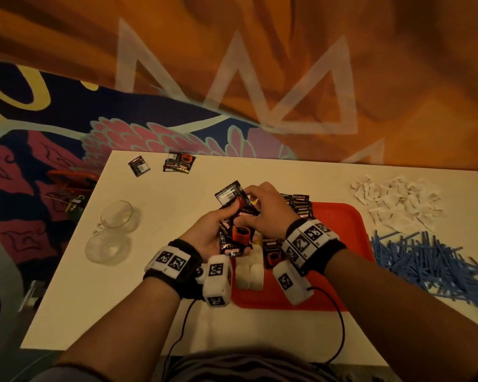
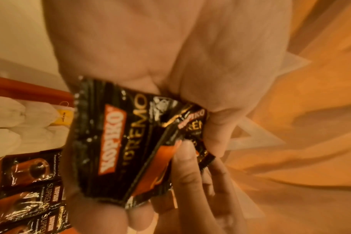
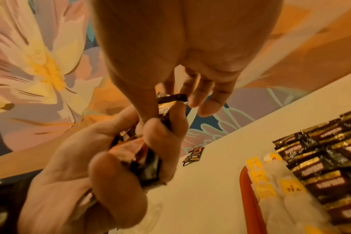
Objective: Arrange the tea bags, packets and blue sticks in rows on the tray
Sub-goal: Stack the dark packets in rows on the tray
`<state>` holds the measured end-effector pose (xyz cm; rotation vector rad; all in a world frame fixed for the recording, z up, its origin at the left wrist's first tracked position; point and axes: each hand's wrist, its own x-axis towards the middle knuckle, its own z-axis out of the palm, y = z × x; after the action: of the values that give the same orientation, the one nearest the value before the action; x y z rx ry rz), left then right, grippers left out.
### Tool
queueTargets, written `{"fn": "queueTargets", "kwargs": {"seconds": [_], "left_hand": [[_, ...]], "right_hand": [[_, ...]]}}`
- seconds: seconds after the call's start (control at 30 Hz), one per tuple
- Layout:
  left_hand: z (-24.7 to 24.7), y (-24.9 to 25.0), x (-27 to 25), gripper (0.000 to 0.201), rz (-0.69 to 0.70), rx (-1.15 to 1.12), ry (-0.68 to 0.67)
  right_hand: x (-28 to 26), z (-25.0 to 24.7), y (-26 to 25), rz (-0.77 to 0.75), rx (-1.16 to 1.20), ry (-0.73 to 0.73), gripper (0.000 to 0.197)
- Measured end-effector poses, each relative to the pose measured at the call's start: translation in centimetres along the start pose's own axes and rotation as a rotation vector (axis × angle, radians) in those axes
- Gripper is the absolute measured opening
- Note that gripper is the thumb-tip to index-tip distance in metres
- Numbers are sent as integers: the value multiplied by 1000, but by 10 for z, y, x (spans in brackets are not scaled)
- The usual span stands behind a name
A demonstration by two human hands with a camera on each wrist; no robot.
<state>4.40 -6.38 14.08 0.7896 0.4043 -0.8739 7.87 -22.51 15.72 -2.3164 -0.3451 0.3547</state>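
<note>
Packets [image 1: 235, 230] gripped in both hands, left hand [image 1: 208, 235], right hand [image 1: 268, 213], above tray's [image 1: 350, 230] left edge.

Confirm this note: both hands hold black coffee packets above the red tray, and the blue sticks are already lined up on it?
Not quite. The blue sticks lie in a loose pile on the table, right of the red tray, as the head view shows. Both hands do hold the black coffee packets.

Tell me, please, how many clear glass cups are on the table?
2: both stand left of the hands, one glass cup farther from the person, the other glass cup nearer. None seems hidden.
</note>
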Motion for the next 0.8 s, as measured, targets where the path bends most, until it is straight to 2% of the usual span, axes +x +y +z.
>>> {"fn": "queueTargets", "kwargs": {"seconds": [0.07, 0.13, 0.2, 0.27, 0.33, 0.43, 0.5, 0.67, 0.8], "left_hand": [[13, -5, 4, 45, -5, 19, 1], [27, -11, 8, 41, 9, 26, 18], [41, -17, 10, 36, 50, 6, 19], [51, -22, 8, 36, 111, -87, -36], [56, -25, 6, 51, 174, -171, -98], [67, -28, 6, 82, 198, -219, -89], [78, -28, 9, 88, 206, -228, -99], [102, -32, 14, 26, 176, -130, -45], [113, -40, 20, 23, 151, -98, 66]], "right_hand": [[-6, -13, 3, -81, 21, -8, 90], [-11, -26, 4, -216, -31, -81, 100], [-16, -35, 2, -299, -177, -194, 90], [-21, -43, 1, -325, -295, -224, 77], [-26, -53, 4, -321, -329, -179, 71], [-34, -64, 10, -363, -337, -142, 70], [-38, -67, 13, -404, -366, -125, 71], [-49, -80, 23, -352, -293, -140, 78], [-58, -92, 28, -315, -227, -86, 77]]}}
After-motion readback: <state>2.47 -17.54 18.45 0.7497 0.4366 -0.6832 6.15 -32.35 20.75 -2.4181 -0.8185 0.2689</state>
